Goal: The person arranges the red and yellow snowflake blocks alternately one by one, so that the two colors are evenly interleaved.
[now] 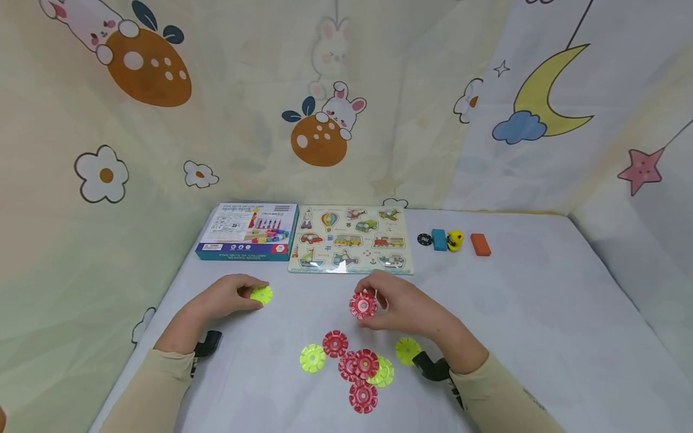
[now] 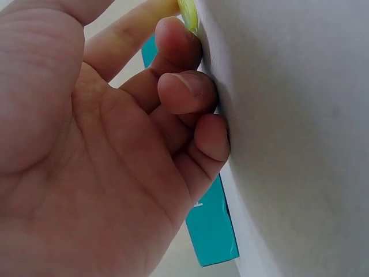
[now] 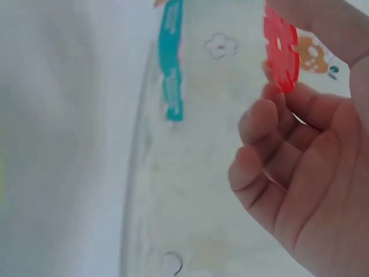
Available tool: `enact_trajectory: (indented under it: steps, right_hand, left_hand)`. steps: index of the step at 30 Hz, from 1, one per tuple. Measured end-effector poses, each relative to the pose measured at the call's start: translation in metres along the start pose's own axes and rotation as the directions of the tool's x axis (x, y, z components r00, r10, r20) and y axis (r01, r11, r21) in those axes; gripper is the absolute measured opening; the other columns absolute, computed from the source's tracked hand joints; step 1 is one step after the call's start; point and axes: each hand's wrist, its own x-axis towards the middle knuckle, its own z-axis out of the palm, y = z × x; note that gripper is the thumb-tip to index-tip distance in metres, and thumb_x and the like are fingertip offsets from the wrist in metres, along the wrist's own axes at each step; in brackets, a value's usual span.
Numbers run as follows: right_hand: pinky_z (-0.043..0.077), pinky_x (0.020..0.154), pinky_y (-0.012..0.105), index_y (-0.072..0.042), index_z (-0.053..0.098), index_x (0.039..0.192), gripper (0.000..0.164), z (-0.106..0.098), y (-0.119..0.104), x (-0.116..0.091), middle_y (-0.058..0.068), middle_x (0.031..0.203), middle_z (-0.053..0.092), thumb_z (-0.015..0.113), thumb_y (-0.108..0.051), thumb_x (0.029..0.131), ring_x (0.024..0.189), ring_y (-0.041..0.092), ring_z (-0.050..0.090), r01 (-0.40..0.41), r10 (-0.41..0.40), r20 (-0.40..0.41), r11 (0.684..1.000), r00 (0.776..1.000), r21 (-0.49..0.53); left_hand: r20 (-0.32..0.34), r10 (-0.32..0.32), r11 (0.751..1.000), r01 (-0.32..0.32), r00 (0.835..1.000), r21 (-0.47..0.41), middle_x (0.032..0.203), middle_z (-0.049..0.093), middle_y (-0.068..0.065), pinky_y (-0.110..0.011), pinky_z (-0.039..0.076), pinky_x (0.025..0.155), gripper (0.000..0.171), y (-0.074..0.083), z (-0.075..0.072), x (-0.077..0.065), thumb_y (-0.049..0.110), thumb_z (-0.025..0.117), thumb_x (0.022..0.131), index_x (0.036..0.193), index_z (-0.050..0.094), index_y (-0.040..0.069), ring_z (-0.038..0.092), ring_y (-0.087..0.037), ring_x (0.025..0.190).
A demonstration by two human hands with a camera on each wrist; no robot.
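Observation:
In the head view, my left hand (image 1: 227, 297) pinches a yellow-green notched plastic disc (image 1: 262, 294) between thumb and index finger, low over the white table. Only that disc's edge (image 2: 189, 14) shows in the left wrist view, where the other fingers curl against the tabletop. My right hand (image 1: 403, 305) holds a red notched plastic disc (image 1: 363, 305) by its rim, raised and facing the head camera. In the right wrist view the red disc (image 3: 281, 52) appears nearly edge-on. Several loose red discs (image 1: 363, 398) and yellow-green discs (image 1: 312, 358) lie nearer me, some overlapping.
A teal-edged box (image 1: 246, 231) and a wooden picture puzzle board (image 1: 351, 240) lie along the back. To their right are a black round piece (image 1: 425, 239), a blue block (image 1: 439, 240), a yellow duck (image 1: 455, 240) and an orange block (image 1: 480, 245). Printed fabric walls surround the table.

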Motion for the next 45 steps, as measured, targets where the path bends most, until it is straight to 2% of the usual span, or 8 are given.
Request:
enact_trajectory:
  steps: [5, 15, 20, 25, 28, 33, 39, 45]
  right_hand:
    - [0.047, 0.062, 0.022, -0.027, 0.057, 0.108, 0.047, 0.0, -0.018, 0.015, -0.012, 0.094, 0.048, 0.082, -0.04, 0.07, 0.081, 0.008, 0.049, 0.082, -0.085, -0.085, 0.996, 0.993, -0.046]
    - [0.047, 0.066, 0.021, -0.024, 0.059, 0.109, 0.047, 0.021, -0.041, 0.057, -0.013, 0.101, 0.048, 0.079, -0.044, 0.072, 0.088, 0.011, 0.052, 0.055, -0.065, -0.132, 0.995, 0.989, -0.08]
    - [0.046, 0.075, 0.021, -0.024, 0.059, 0.112, 0.051, 0.04, -0.05, 0.084, -0.013, 0.105, 0.048, 0.077, -0.05, 0.072, 0.097, 0.012, 0.053, 0.055, -0.067, -0.113, 0.993, 0.991, -0.105]
    - [0.045, 0.069, 0.019, -0.024, 0.059, 0.114, 0.053, 0.06, -0.058, 0.107, -0.011, 0.107, 0.046, 0.076, -0.052, 0.072, 0.087, 0.007, 0.051, 0.053, -0.064, -0.055, 0.981, 0.996, -0.186]
    - [0.044, 0.065, 0.019, -0.024, 0.06, 0.114, 0.053, 0.073, -0.06, 0.12, -0.009, 0.106, 0.046, 0.076, -0.051, 0.072, 0.083, 0.006, 0.048, 0.03, -0.034, -0.016, 0.973, 0.999, -0.231]
    - [0.044, 0.063, 0.02, -0.025, 0.059, 0.113, 0.052, 0.093, -0.057, 0.139, -0.009, 0.101, 0.049, 0.078, -0.051, 0.071, 0.084, 0.006, 0.047, -0.058, 0.066, 0.022, 0.96, 0.998, -0.274]
    - [0.045, 0.062, 0.025, -0.022, 0.058, 0.111, 0.055, 0.111, -0.055, 0.154, -0.007, 0.091, 0.054, 0.079, -0.05, 0.069, 0.081, 0.009, 0.049, -0.162, 0.178, 0.024, 0.938, 0.984, -0.307]
    - [0.044, 0.062, 0.028, -0.022, 0.057, 0.11, 0.057, 0.122, -0.053, 0.162, -0.007, 0.085, 0.055, 0.079, -0.053, 0.067, 0.078, 0.011, 0.05, -0.246, 0.259, -0.002, 0.916, 0.966, -0.316]
  left_hand:
    - [-0.003, 0.005, 1.0, -0.005, 1.0, -0.005, 0.084, 0.052, -0.004, -0.033, 0.042, 0.066, 0.053, -0.001, 0.0, 0.0, 0.038, 0.08, 0.073, 0.121, 0.066, 0.021, 0.047, -0.022, 0.087]
    - [-0.001, -0.005, 1.0, 0.005, 1.0, -0.003, 0.084, 0.052, -0.004, -0.033, 0.042, 0.067, 0.053, -0.003, 0.0, 0.003, 0.04, 0.079, 0.072, 0.121, 0.065, 0.022, 0.047, -0.022, 0.087]
    - [0.001, -0.01, 1.0, 0.01, 1.0, 0.003, 0.086, 0.052, -0.004, -0.032, 0.043, 0.068, 0.054, -0.003, 0.0, 0.002, 0.04, 0.079, 0.073, 0.122, 0.064, 0.023, 0.047, -0.022, 0.089]
    - [0.003, -0.002, 1.0, 0.002, 1.0, 0.005, 0.089, 0.054, -0.002, -0.032, 0.044, 0.071, 0.054, -0.002, 0.0, 0.001, 0.039, 0.079, 0.073, 0.123, 0.063, 0.023, 0.047, -0.022, 0.091]
    - [-0.001, 0.001, 1.0, -0.001, 1.0, 0.008, 0.092, 0.055, 0.0, -0.032, 0.045, 0.073, 0.054, -0.002, 0.0, 0.002, 0.039, 0.079, 0.073, 0.123, 0.063, 0.023, 0.047, -0.021, 0.093]
    - [-0.003, 0.006, 1.0, -0.006, 1.0, 0.009, 0.094, 0.056, 0.001, -0.031, 0.046, 0.074, 0.054, -0.002, 0.0, 0.004, 0.039, 0.079, 0.073, 0.123, 0.063, 0.024, 0.048, -0.021, 0.094]
    - [-0.009, -0.008, 1.0, 0.008, 1.0, -0.005, 0.096, 0.057, 0.002, -0.031, 0.047, 0.075, 0.052, -0.001, 0.001, 0.003, 0.036, 0.08, 0.073, 0.121, 0.064, 0.024, 0.048, -0.021, 0.095]
    - [-0.012, -0.022, 1.0, 0.022, 1.0, -0.014, 0.09, 0.054, -0.002, -0.031, 0.045, 0.071, 0.051, 0.002, 0.0, 0.0, 0.034, 0.08, 0.073, 0.121, 0.063, 0.026, 0.048, -0.021, 0.092]
